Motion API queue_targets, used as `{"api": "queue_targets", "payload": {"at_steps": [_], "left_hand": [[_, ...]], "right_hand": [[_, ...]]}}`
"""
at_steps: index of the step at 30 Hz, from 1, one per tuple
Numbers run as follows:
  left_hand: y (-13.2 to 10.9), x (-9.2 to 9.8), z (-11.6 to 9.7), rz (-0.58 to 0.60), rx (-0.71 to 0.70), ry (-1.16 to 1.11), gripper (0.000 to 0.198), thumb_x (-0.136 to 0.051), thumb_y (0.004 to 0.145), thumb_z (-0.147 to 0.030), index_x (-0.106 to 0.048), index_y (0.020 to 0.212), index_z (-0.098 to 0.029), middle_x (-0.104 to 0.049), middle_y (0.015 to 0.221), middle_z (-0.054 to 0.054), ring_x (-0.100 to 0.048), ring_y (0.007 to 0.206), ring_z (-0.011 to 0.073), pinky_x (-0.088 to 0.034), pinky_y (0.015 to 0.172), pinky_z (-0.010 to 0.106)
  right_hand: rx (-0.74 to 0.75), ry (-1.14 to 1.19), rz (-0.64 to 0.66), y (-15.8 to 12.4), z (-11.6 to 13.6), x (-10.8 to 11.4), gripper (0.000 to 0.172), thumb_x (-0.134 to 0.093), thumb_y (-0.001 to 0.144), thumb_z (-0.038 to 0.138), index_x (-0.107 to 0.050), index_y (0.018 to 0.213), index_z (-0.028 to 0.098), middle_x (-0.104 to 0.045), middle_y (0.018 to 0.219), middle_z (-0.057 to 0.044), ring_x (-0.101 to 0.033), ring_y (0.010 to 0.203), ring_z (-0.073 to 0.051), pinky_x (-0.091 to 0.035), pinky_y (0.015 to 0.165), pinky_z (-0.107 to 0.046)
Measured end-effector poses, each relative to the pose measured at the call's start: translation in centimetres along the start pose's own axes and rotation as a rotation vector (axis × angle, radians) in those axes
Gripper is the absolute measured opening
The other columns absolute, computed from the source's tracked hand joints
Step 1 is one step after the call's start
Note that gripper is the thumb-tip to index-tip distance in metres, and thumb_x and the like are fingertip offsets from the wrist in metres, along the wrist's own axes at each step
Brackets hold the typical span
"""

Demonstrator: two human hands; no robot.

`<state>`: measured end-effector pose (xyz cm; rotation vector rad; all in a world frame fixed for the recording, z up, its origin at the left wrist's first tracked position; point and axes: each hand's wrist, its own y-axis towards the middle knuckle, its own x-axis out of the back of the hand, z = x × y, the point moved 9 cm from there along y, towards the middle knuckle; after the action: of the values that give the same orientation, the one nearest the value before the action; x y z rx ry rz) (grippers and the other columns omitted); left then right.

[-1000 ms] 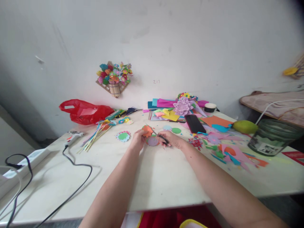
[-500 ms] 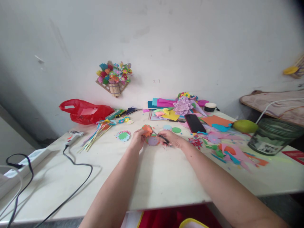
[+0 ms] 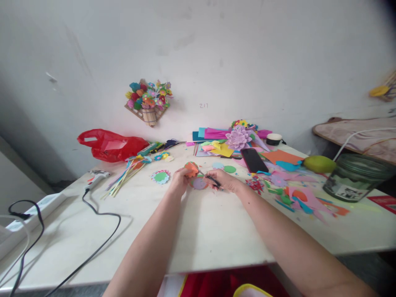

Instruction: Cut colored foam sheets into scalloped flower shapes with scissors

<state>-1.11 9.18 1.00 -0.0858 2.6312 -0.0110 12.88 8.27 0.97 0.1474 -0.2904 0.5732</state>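
Between the fingers of my left hand (image 3: pixel 180 180) is an orange flower-shaped cutout (image 3: pixel 192 169) with a scalloped edge. My right hand (image 3: pixel 225 180) grips a pair of scissors (image 3: pixel 213 180) with dark handles, the blades pointing left at the cutout's edge. Just beneath the hands lies a round cutout (image 3: pixel 199 183) with a lilac middle, partly covered. To the left rests a scalloped disc with a green centre (image 3: pixel 161 177). Behind the right hand are a green disc (image 3: pixel 229 169) and a light blue disc (image 3: pixel 218 165).
A glue gun (image 3: pixel 98 180) with a trailing cord and a power strip (image 3: pixel 37 210) sit at left. Paper strips (image 3: pixel 126 179) and a red bag (image 3: pixel 111 145) lie behind. At right are a phone (image 3: pixel 253 161), coloured scraps (image 3: pixel 305 198) and a glass jar (image 3: pixel 355 177).
The orange cutout has turned slightly in my left hand and shows more of its face. Both hands stay in nearly the same place.
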Motion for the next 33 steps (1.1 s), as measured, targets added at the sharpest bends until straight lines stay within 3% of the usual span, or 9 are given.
{"api": "queue_targets", "payload": {"at_steps": [16,33], "left_hand": [[-0.05,-0.35,-0.10,0.049,-0.010,-0.031,0.024,-0.062,0.053,-0.007,-0.070,0.075,-0.010,-0.072,0.073,0.008,-0.065,0.068,0.0188,-0.056,0.067,0.030],[-0.40,-0.52,0.22,0.034,0.034,-0.017,0.019,-0.060,0.058,-0.009,-0.068,0.075,-0.011,-0.072,0.071,0.008,-0.066,0.067,0.0176,-0.054,0.064,0.026]], "right_hand": [[0.003,0.087,0.045,-0.32,0.58,-0.39,0.026,-0.062,0.073,0.036,-0.052,0.062,0.015,-0.049,0.048,0.005,-0.040,0.036,-0.004,-0.026,0.035,-0.018],[-0.040,0.074,-0.030,-0.47,0.68,-0.11,0.028,-0.070,0.069,0.038,-0.057,0.072,0.014,-0.053,0.050,0.004,-0.042,0.037,-0.005,-0.022,0.033,-0.018]]}}
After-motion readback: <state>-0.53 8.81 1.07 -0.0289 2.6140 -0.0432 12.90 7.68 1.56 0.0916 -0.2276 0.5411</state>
